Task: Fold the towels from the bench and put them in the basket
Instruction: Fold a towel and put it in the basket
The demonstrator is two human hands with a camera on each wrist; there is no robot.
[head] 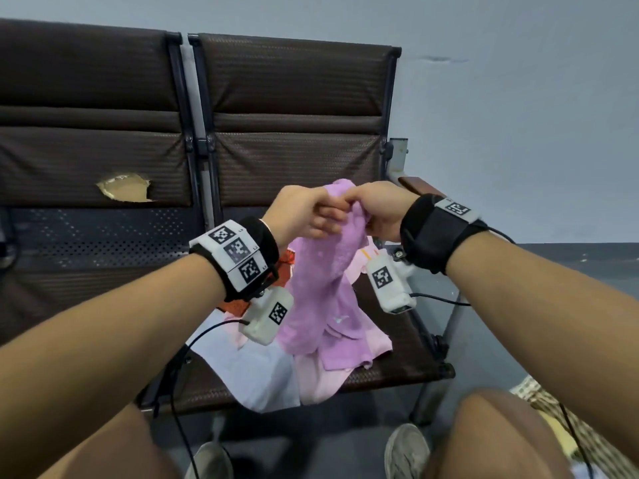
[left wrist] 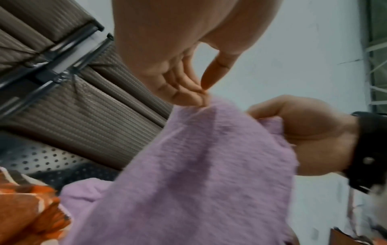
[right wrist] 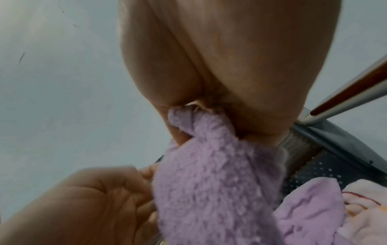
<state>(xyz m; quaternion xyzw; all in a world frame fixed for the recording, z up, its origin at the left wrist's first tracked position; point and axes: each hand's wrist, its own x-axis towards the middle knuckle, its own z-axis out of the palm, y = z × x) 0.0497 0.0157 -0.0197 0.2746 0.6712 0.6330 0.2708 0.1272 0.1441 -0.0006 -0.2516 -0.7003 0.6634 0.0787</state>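
Up above the padded, ribbed brown tabletop (head: 397, 344), both hands meet at one edge of a fluffy lilac towel (head: 321, 281). The left hand (head: 304, 212) pinches the nubby terry between thumb and fingertips; the right hand (head: 377, 209) grips a bunched fold. Its lower end drapes onto a heap of pale pink cloth (head: 321, 375), white cloth (head: 256, 371) and orange patterned cloth (head: 238, 305).

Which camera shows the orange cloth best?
The head view: the orange cloth lies on the bench amid other towels, partly behind the left hand's wrist. The left wrist view shows a corner; the right wrist view, none.
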